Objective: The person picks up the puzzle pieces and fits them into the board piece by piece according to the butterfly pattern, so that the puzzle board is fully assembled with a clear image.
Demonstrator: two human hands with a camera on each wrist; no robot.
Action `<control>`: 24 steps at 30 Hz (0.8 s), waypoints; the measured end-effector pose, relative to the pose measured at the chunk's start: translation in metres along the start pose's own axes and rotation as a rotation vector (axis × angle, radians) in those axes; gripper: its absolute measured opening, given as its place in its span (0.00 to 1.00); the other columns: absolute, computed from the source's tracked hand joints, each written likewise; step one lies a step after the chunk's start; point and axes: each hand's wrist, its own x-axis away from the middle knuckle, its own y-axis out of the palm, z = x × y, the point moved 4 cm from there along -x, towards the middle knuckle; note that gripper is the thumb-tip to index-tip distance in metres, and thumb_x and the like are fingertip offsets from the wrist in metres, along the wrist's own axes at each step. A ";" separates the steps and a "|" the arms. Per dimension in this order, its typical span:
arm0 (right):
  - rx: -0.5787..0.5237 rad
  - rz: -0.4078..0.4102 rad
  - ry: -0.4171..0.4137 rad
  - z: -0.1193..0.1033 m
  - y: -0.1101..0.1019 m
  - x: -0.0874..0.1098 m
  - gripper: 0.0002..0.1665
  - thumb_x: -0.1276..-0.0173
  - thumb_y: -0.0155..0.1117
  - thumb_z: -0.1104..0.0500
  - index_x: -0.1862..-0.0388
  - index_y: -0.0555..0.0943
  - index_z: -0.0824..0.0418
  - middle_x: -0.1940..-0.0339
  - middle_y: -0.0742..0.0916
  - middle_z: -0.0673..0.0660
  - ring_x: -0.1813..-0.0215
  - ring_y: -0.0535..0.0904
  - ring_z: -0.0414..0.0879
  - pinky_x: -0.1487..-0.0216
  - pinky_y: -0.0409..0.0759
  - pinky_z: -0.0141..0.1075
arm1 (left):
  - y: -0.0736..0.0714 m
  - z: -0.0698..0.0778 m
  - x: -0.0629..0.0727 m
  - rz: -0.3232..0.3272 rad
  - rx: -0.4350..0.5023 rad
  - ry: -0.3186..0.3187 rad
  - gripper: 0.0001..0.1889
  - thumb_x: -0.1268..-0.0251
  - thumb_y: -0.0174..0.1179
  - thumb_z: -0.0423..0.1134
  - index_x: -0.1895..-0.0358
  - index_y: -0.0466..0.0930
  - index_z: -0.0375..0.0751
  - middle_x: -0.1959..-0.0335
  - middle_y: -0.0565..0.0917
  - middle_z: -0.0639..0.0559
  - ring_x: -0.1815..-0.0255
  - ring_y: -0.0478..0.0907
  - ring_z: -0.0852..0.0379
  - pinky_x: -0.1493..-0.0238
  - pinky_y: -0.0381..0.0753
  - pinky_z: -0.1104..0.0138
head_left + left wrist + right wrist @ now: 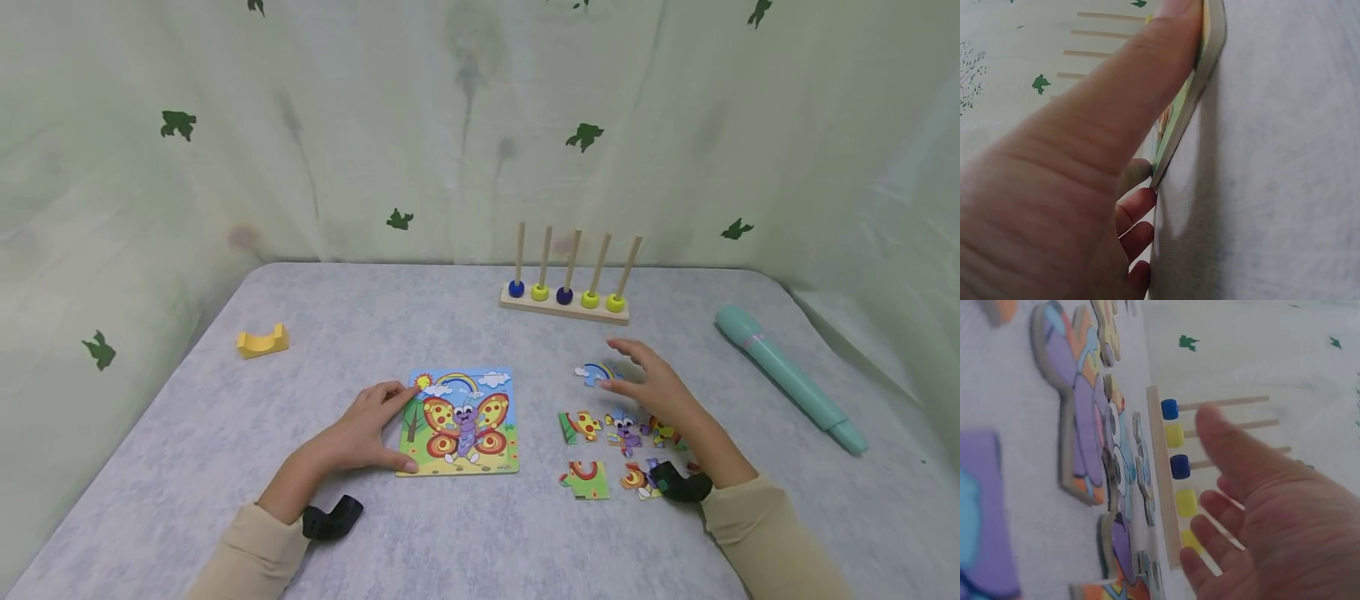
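My left hand (365, 427) rests at the left side of a square butterfly picture board (468, 421). Its thumb (1116, 94) lies over the near left corner and the index finger touches the far left part, as the left wrist view confirms along the board's edge. Above the loose puzzle pieces, my right hand (660, 390) hovers with thumb and fingers spread and nothing between them. Nearest to it is a rainbow piece (592, 374), by the thumb tip. A green and yellow piece (581, 425), a purple face piece (625, 432) and a red-arc piece (588, 480) lie nearer.
A wooden peg stand (562, 310) with blue and yellow beads stands at the back. A teal microphone-shaped toy (791, 379) lies at the right. A yellow arched block (262, 341) sits far left. More pieces lie partly hidden beneath the right wrist.
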 end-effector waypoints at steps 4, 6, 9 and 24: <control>0.008 -0.026 0.040 0.010 0.003 -0.001 0.41 0.41 0.64 0.50 0.33 0.60 0.61 0.35 0.64 0.65 0.35 0.56 0.62 0.40 0.56 0.57 | 0.002 -0.002 0.000 0.001 0.009 -0.002 0.58 0.69 0.64 0.71 0.31 0.54 0.43 0.39 0.58 0.41 0.38 0.50 0.42 0.42 0.56 0.46; 0.013 -0.047 0.063 0.013 0.004 -0.001 0.41 0.41 0.64 0.49 0.33 0.59 0.62 0.34 0.63 0.65 0.34 0.55 0.61 0.39 0.55 0.56 | 0.003 -0.003 0.000 -0.002 0.012 -0.009 0.58 0.70 0.63 0.71 0.31 0.54 0.44 0.38 0.58 0.42 0.38 0.50 0.43 0.42 0.56 0.47; 0.036 -0.071 0.085 0.018 0.006 -0.001 0.42 0.41 0.63 0.47 0.33 0.59 0.63 0.34 0.63 0.64 0.33 0.53 0.60 0.38 0.52 0.55 | 0.003 -0.003 0.001 -0.002 0.015 -0.004 0.59 0.70 0.62 0.72 0.31 0.54 0.43 0.38 0.57 0.41 0.37 0.50 0.43 0.42 0.56 0.46; 0.074 -0.075 0.015 0.019 0.008 0.000 0.30 0.37 0.59 0.53 0.38 0.67 0.61 0.38 0.69 0.62 0.35 0.57 0.59 0.39 0.55 0.55 | 0.000 0.001 0.003 0.000 0.041 0.010 0.58 0.68 0.63 0.70 0.31 0.54 0.42 0.38 0.58 0.42 0.37 0.49 0.43 0.42 0.56 0.46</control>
